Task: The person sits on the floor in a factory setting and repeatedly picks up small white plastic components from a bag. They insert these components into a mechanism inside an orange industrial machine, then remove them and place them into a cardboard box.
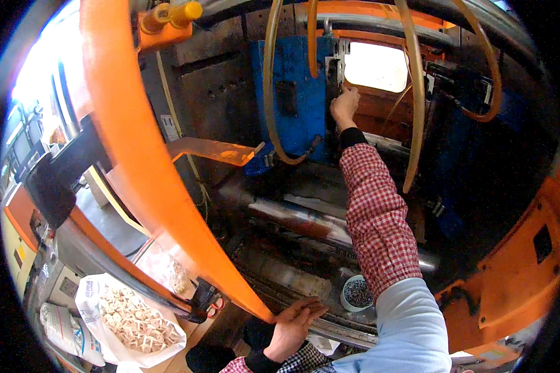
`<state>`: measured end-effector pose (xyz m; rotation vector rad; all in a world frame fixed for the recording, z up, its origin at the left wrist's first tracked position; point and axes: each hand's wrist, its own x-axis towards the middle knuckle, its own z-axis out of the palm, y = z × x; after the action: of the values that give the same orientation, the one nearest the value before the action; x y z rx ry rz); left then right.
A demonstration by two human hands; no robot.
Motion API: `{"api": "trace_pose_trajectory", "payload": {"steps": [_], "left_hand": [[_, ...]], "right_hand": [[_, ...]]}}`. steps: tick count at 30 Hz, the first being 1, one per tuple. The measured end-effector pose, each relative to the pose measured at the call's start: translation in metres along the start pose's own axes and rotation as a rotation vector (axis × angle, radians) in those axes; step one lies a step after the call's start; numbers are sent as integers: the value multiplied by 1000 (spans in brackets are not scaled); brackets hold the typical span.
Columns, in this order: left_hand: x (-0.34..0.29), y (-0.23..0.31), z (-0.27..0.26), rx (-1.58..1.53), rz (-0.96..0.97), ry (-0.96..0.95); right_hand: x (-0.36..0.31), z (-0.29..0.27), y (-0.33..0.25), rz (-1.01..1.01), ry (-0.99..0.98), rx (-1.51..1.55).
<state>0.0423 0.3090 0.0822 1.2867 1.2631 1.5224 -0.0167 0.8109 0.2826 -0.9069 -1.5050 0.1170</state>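
Observation:
My right hand (344, 107) reaches deep into the machine, its arm in a red checked sleeve cover. The fingers are curled at the inner face of the blue mould block (292, 99), next to a metal fitting (335, 67). What they grip, if anything, is too small to make out. Low in front, my left hand (295, 323) is beside the bottom end of the orange door frame (186, 205), fingers stretched out and holding nothing visible. A small pale cup (357, 293) of dark and light granules stands near my right forearm.
Tan hoses (415, 93) hang around my right arm. A steel bar (305, 217) crosses beneath it. On the right sits an orange panel (516, 261). At lower left a white sack (137, 317) holds many small beige parts, beside another bag (71, 332).

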Motion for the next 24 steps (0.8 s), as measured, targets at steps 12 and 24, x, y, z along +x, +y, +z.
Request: {"api": "trace_pose_trajectory", "payload": {"steps": [12,24], "left_hand": [[17,65,2,-320,-322,326],[27,75,18,-529,-333,344]], "right_hand": [[-145,-191,-124,-256,-644,443],[-241,-293,-124,-431,-1259,585]]}}
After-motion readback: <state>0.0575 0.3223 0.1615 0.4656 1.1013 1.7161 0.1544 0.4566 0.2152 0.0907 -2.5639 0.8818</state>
